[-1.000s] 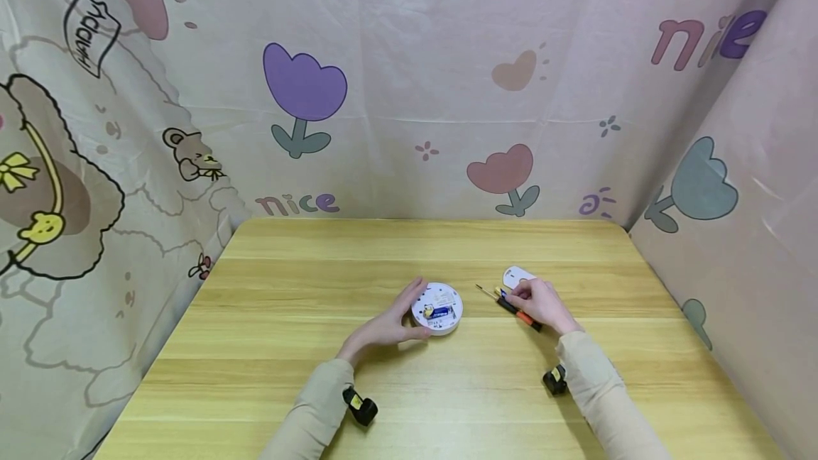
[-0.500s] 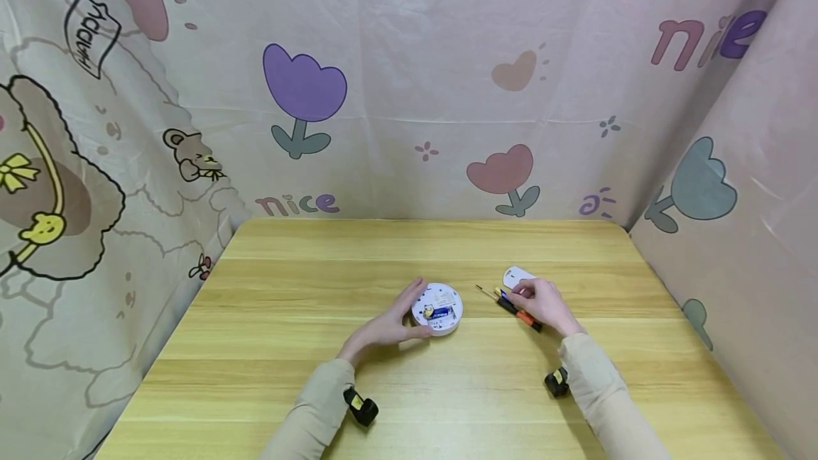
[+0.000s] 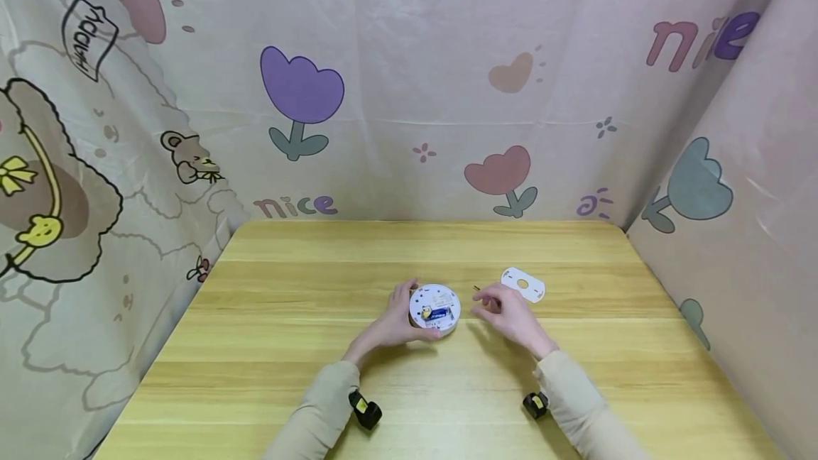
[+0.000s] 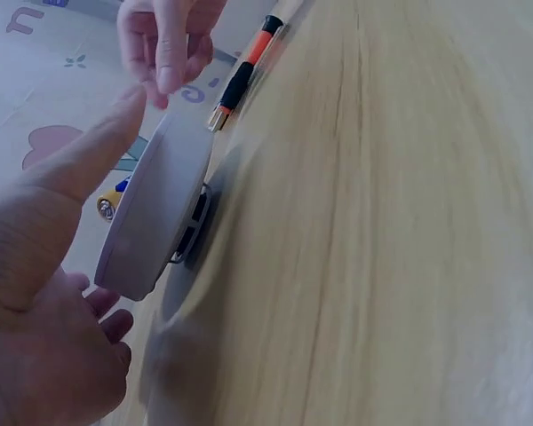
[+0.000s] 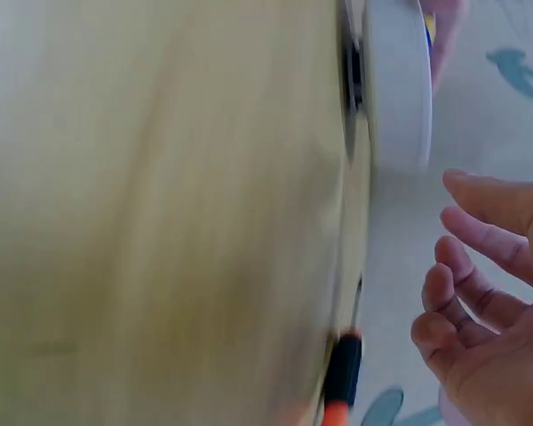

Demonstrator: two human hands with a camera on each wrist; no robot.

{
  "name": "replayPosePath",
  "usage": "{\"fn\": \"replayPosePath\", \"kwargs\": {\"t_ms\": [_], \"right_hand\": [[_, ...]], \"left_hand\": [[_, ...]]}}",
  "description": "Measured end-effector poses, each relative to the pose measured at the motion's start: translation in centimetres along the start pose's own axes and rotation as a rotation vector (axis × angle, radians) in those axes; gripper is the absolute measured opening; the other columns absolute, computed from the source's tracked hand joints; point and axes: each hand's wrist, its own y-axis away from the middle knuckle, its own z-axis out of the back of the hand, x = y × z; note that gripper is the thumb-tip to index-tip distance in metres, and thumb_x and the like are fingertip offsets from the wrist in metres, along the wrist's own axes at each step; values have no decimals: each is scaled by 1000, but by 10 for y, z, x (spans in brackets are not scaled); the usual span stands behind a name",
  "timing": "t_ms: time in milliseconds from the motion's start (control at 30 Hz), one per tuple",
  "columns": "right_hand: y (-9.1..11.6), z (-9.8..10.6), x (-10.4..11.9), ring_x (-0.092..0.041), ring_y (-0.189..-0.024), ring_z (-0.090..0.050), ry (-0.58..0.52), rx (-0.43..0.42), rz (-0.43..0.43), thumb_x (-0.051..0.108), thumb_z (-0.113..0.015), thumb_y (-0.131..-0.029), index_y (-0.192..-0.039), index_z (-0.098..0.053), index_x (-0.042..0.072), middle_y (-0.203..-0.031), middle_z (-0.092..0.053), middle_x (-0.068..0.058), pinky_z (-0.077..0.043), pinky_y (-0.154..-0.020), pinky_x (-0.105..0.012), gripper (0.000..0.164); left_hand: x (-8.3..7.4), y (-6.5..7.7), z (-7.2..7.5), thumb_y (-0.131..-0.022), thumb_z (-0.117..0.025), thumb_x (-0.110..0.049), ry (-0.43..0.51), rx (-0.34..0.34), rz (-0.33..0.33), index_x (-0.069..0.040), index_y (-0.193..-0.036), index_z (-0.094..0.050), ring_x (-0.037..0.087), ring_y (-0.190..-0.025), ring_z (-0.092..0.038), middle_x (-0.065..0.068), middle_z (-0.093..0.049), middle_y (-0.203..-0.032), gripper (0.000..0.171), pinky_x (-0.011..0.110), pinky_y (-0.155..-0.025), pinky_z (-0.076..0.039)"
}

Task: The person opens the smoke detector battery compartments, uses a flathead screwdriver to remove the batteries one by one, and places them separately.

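Note:
At the table's middle my left hand (image 3: 397, 319) grips the round white smoke detector (image 3: 423, 295) by its left edge, thumb on the near side and fingers on the far side. A blue battery (image 3: 439, 314) with a yellow end sits in the compartment on its upper face. In the left wrist view the battery's yellow end (image 4: 107, 209) sticks up past the body. My right hand (image 3: 508, 314) hovers just right of the detector, apart from it. Seen from the right wrist, its fingers (image 5: 457, 266) are loosely bent, the thumb is apart, and nothing shows between them.
A screwdriver with a black and orange handle (image 4: 250, 64) lies on the wooden table, mostly hidden by my right hand in the head view. A white mounting plate (image 3: 533, 291) with a central hole lies beyond that hand. Patterned cloth (image 3: 396, 91) hangs behind the table.
My right hand has moved left from beside the screwdriver handle toward the detector, uncovering the mounting plate. My left hand keeps its grip, with the detector almost in place.

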Motion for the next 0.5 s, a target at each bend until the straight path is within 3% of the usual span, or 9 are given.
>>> {"fn": "replayPosePath", "kwargs": {"t_ms": [200,500], "right_hand": [[-1,-17,13,-16,-85,-58,-27,71,77,15,-81,-83,-106,-75,11,-94,-68,-3,-48,-75,-26,24],[-6,-26,17,-21,-85,-58,-91,108,114,15,-79,-85,-105,-75,12,-97,-67,-4,-51,-74,-30,21]], "left_hand": [[1,-3,-4,-66,-94,-33,-7,-34,-10,5,-155,-19,42,-142,-33,25,-31,-155,122,65,-119,-31],[4,-5,-4,-71,-91,-30,23,-14,-42,3,-153,-24,40,-138,-36,24,-35,-152,111,64,-117,-35]]}}
